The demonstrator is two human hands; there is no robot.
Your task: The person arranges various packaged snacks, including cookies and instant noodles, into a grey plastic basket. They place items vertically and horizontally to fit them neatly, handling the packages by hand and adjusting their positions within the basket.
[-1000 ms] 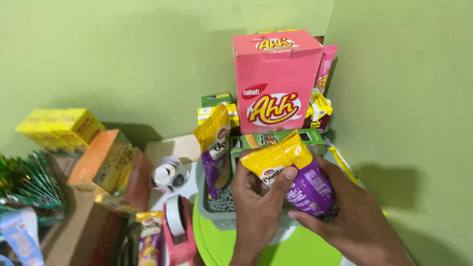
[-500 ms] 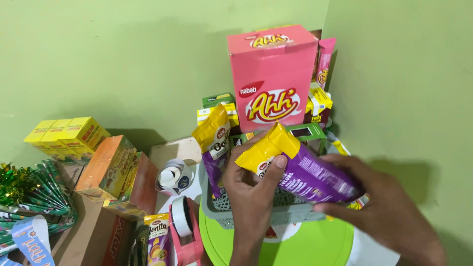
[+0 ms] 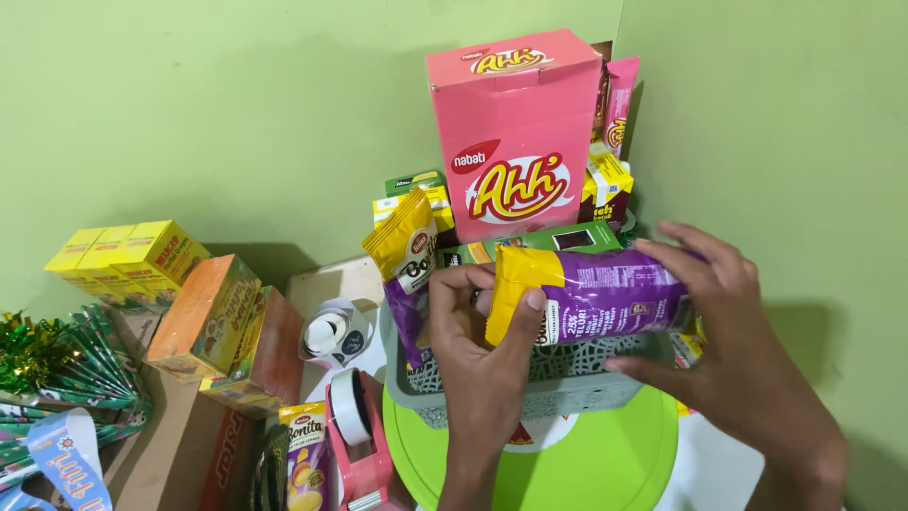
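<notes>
Both hands, left (image 3: 478, 364) and right (image 3: 733, 355), grip closed on the purple-and-yellow foil snack packet (image 3: 591, 295) above the grey perforated plastic basket (image 3: 530, 388).

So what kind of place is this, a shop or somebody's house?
Probably a home corner used for packing snack gift baskets, not a shop. Snack boxes like the big pink box crowd a grey basket, with a pink tape dispenser and green tinsel beside it.

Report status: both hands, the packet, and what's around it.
Left hand and right hand grip purple-and-yellow snack packet sideways over grey basket. Pink box upright behind. Second snack packet stands at basket's left.
</notes>
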